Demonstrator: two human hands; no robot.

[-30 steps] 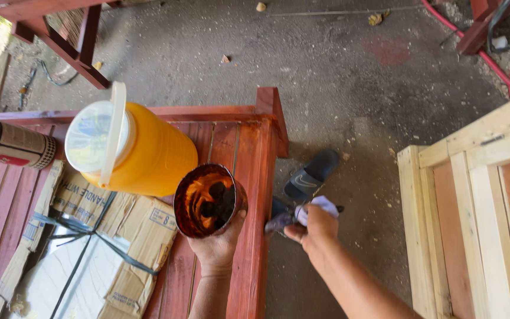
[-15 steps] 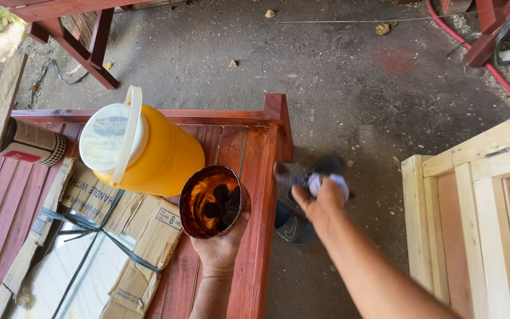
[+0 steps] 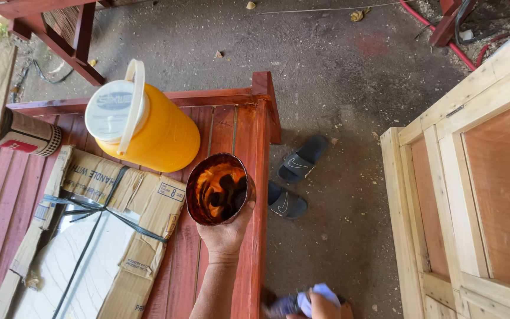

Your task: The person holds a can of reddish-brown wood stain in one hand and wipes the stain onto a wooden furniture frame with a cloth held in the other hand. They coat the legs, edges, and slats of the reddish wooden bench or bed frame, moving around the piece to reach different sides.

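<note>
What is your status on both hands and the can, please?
Left hand grips stain can over red frame. Right hand clutches rag, low. Nothing between them.

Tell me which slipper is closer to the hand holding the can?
The lower slipper, right beside the red wooden frame; the other slipper lies farther up.

A: What's that tin can you've got?
B: Round open can, dark rim, inside coated in glossy orange-brown stain. You hold it from below, mouth up, tilted slightly, over the red slatted frame.
A: And the cloth?
B: Pale bluish-white rag, bunched up, low near the bottom edge, well apart from the can.
</note>
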